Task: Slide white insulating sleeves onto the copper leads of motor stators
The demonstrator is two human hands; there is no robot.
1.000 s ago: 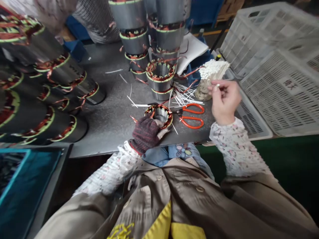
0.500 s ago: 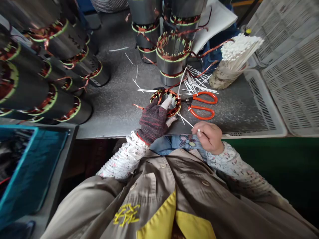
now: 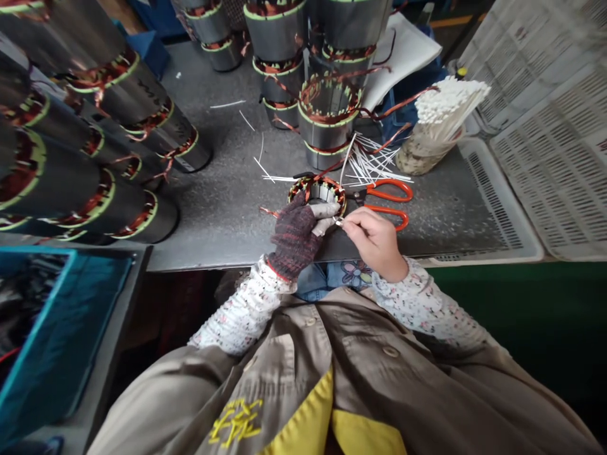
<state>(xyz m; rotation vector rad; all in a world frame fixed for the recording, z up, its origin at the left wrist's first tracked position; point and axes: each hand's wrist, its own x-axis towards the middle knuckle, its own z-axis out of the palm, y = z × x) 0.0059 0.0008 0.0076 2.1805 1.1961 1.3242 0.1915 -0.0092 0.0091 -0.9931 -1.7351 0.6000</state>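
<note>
My left hand (image 3: 298,231), in a dark knitted glove with bare fingertips, grips a small motor stator (image 3: 317,191) with copper windings at the near edge of the grey table (image 3: 222,208). My bare right hand (image 3: 374,240) is closed in a pinch on a thin white stick (image 3: 339,221), whose tip meets the stator's near rim beside my left fingertips. Orange-handled scissors (image 3: 386,201) lie just right of the stator, partly behind my right hand.
A jar of white sticks (image 3: 439,123) stands at the right, loose sticks (image 3: 374,165) spread before it. Stacked stators (image 3: 327,114) fill the back and stators lying on their sides (image 3: 85,164) fill the left. White plastic crates (image 3: 545,126) sit right, a blue bin (image 3: 52,335) lower left.
My right hand came from the jar of sticks down toward my body, then up to the stator with one stick. My left hand stayed on the stator.
</note>
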